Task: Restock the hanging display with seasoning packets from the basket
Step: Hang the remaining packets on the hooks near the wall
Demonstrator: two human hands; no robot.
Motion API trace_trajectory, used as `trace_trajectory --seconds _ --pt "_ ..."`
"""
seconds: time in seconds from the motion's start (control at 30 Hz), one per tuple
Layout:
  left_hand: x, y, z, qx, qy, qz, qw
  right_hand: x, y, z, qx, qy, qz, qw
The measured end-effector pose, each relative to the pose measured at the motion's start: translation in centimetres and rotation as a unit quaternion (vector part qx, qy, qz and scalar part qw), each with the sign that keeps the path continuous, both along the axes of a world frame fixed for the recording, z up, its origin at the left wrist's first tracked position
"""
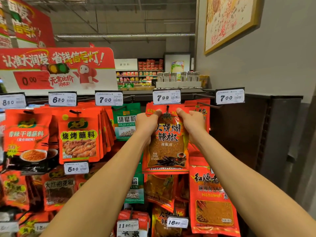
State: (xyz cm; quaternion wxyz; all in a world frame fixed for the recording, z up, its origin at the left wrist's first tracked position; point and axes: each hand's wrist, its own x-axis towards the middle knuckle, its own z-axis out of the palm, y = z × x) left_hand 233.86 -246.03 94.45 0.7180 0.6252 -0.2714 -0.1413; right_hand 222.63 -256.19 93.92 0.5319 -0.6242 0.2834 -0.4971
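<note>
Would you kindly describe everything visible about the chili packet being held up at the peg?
The chili packet is a glossy red-orange plastic pouch with bold black characters, a clear window showing coarse red flakes, dark dried chilies pictured near the bottom, and a "100g" mark. It hangs upright, its top hole at the peg under the 7.99 tag. The left hand and right hand pinch its upper corners.

Glossy plastic chili packet (166,141) (crinkled, shiny), matt paper price tags (166,97).
</note>
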Motion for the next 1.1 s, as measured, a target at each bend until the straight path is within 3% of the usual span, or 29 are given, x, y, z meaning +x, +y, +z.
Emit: trace_trajectory --seconds 0.2,0.37,0.67,0.93,1.1 --pt "2.3 2.8 -5.0 0.020 -0.091 -0.035 0.995 -1.8 -0.6 -5.6 -0.022 0.024 0.099 0.995" --pt "3.7 0.0 -4.3 0.040 -0.104 0.043 0.993 1.0 -2.9 -4.8 -0.030 0.042 0.032 0.998" --pt "5.2 -5.7 -3.2 0.129 -0.061 0.122 0.982 4.6 -7.9 -3.6 0.019 0.135 0.007 0.991" --pt "6.3 -2.9 -3.9 0.098 -0.058 0.003 0.993 2.1 -7.0 -5.1 0.015 0.109 0.069 0.992" --pt "6.1 2.6 -3.7 0.069 -0.116 -0.014 0.991 -1.2 -4.9 -6.7 -0.057 0.109 -0.055 0.991"
